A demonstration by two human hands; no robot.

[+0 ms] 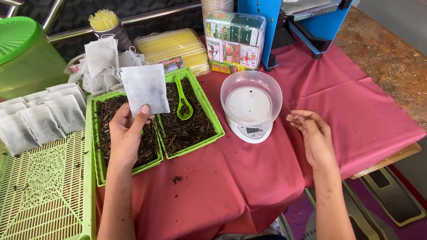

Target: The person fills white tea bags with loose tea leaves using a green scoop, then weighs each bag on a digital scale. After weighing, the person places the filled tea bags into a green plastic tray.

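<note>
White paper bag (144, 88) is pinched at its lower edge by the left hand (127, 130) over the tea trays (193, 142), best kept upright, while the right hand (314, 135), empty and loosely spread, hovers at 3 o'clock of the scale (249, 107).

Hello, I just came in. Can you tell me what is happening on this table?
A person sits at a table covered with a red cloth. The left hand holds up a white paper sachet over two green trays of dark loose tea; a green scoop lies in the right-hand tray. The right hand is empty and open, beside a small white scale with a clear bowl. More sachets lie in a row on a green lattice tray at the left.
</note>
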